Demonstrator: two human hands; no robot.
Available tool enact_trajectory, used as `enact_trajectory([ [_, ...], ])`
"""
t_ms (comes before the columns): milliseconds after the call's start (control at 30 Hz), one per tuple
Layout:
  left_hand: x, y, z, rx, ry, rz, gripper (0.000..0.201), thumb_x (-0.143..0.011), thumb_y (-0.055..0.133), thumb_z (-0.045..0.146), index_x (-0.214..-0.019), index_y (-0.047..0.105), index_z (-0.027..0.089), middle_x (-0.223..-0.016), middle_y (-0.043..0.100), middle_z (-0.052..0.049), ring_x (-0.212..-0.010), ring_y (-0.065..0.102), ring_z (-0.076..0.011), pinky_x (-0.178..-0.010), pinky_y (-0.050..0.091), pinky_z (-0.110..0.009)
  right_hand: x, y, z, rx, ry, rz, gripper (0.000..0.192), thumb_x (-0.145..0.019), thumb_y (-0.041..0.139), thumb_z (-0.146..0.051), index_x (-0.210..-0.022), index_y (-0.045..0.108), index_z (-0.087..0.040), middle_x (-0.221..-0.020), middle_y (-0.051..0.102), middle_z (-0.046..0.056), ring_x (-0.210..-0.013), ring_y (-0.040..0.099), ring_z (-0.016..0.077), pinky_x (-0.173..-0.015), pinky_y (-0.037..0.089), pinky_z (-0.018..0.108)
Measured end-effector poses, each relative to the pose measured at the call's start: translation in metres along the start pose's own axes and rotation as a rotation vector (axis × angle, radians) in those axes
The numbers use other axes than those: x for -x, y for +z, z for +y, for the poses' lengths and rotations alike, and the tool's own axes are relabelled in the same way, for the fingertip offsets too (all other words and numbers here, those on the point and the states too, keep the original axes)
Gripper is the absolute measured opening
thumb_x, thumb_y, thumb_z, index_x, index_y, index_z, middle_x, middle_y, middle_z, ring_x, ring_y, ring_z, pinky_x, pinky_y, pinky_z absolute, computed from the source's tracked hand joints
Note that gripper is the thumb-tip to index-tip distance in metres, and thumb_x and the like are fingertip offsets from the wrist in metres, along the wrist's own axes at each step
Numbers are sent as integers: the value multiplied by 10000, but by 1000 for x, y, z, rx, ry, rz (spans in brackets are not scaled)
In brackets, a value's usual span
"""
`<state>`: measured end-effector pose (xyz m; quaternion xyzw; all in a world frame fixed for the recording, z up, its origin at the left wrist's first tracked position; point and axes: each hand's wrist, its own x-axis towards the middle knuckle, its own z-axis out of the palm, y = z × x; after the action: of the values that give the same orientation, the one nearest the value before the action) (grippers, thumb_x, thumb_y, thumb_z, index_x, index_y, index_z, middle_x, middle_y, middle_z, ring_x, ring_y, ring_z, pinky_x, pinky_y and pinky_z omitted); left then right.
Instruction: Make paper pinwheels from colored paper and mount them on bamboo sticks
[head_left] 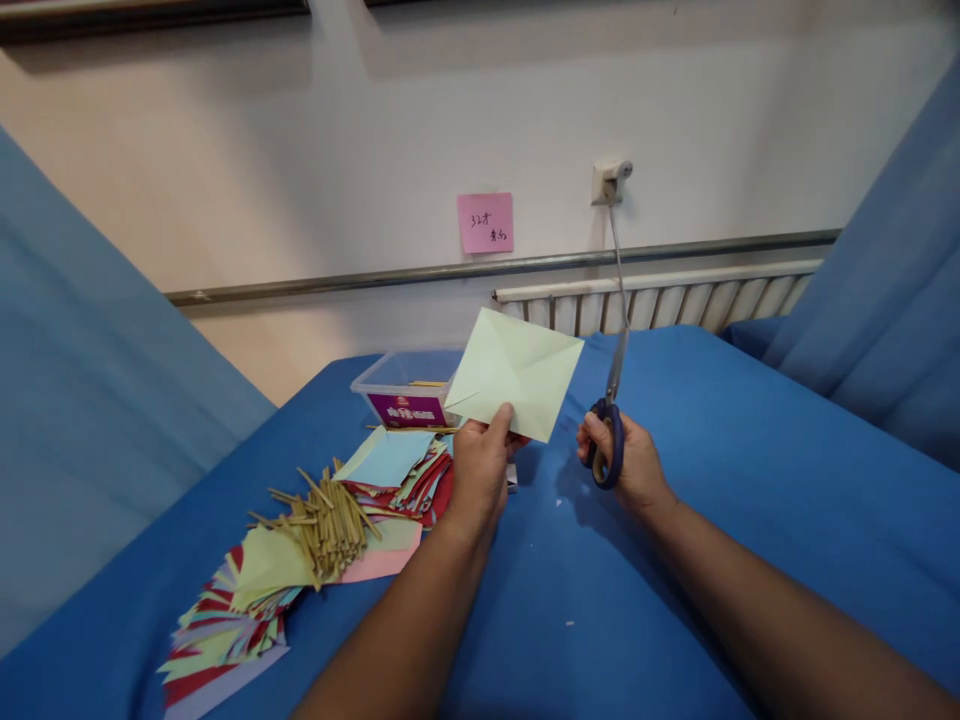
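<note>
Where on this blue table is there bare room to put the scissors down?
Bare blue table lies right of the right hand holding the scissors, out toward the radiator. Another free patch sits between the two forearms, near the front edge. Left of the left hand it is crowded: paper squares, a stick pile and the plastic box.

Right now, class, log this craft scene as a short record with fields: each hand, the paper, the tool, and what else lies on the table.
left hand: pinches pale green folded paper, raised off the table
right hand: grips blue-handled scissors, blades closed, pointing up
table: blue cloth cover
left of hands: coloured paper squares, bundle of thin sticks
behind: clear plastic box
wall: pink note
</note>
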<state>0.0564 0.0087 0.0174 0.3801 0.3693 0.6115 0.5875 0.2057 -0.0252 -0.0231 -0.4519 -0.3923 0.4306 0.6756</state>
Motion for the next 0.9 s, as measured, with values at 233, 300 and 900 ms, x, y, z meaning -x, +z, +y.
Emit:
enact_trajectory([
  [233,-17,-15,24,42,109,134,292,-672,744,272,-903,679,105,-838,724,-82,-625,661,-146,-608,550,-288,12,5,22,166,149,-408,441,-766,623,-613,-743,558,-177,-630,594,-3,-491,549,113,-489,426,246],
  [300,-20,-18,27,50,124,155,282,-677,736,260,-903,678,102,-828,722,-81,-619,661,-144,-592,548,-276,17,7,24,237,129,-486,449,-793,579,-624,-755,569,-177,-642,582,4,-520,548,121,-509,427,255],
  [900,-18,-14,27,124,73,220,151,-745,690,185,-864,651,100,-792,720,-83,-600,659,-131,-644,580,-302,24,11,35,350,193,-616,497,-809,541,-656,-742,557,-163,-568,563,-11,-500,526,103,-491,404,230],
])
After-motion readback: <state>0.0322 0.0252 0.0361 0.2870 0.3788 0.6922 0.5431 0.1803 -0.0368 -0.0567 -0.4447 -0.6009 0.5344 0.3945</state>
